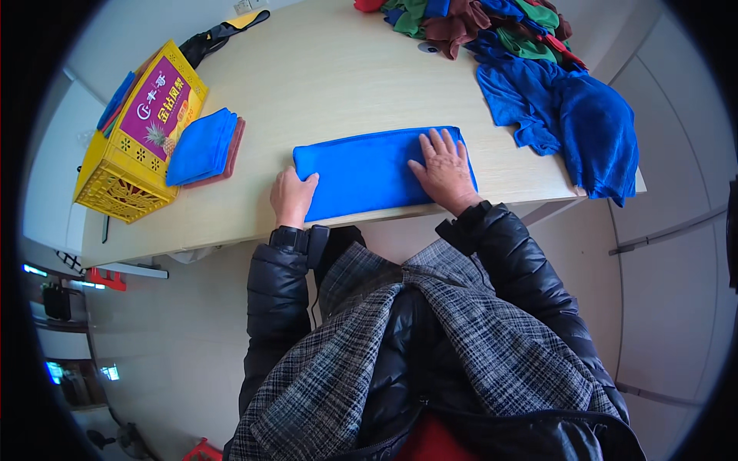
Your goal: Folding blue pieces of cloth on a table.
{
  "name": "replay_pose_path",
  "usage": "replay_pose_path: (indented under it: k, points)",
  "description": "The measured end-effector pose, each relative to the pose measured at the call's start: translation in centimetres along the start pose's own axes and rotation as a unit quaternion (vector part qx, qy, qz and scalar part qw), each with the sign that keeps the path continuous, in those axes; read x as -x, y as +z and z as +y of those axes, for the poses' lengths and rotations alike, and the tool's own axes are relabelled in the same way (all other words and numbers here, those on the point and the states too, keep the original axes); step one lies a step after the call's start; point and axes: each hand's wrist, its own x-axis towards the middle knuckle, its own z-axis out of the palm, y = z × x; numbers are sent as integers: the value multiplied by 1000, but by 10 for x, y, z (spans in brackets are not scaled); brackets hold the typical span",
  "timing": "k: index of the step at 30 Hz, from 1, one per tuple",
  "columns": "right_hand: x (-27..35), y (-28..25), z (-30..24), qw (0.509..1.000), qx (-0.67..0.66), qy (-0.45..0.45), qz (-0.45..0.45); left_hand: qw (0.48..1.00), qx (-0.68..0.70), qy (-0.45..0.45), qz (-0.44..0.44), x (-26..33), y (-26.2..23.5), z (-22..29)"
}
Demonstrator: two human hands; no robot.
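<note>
In our head view, we see a folded blue cloth (361,175), a long rectangle, lying close along the front edge of the desk (307,88). The left hand (294,197) is at its left edge, thumb on top and fingers curled; we cannot tell whether that grip is clamped. The right hand (446,170) rests palm-down near the right end, fingers extended and thumb apart. We see a broad stretch of pale desktop beyond the cloth's far edge, and more to its left, up to squared blue folds (200,146) stacked over reddish-brown fabric (235,147) beside a yellow lattice-sided crate (123,180). At right, a rumpled, soft-looking multicoloured heap (492,31) trails crinkled blue fabric (596,127) to the front edge.
</note>
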Motion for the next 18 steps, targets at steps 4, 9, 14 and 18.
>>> replay_pose_path:
  k: [4, 9, 14, 18]
  points:
    - [1, 4, -36, 998, -23, -66, 6, 997, 82, -5, 0, -16, 13, -8]
    - [-13, 16, -53, 997, -21, -68, 3, 812, 540, -62, -214, -26, 1, -30]
    - [-21, 23, -71, 997, -34, -62, -23, 711, 643, -93, -269, -19, -29, -35]
    - [-26, 24, -90, 996, -40, -72, -32, 722, 648, -85, -229, -20, -39, -53]
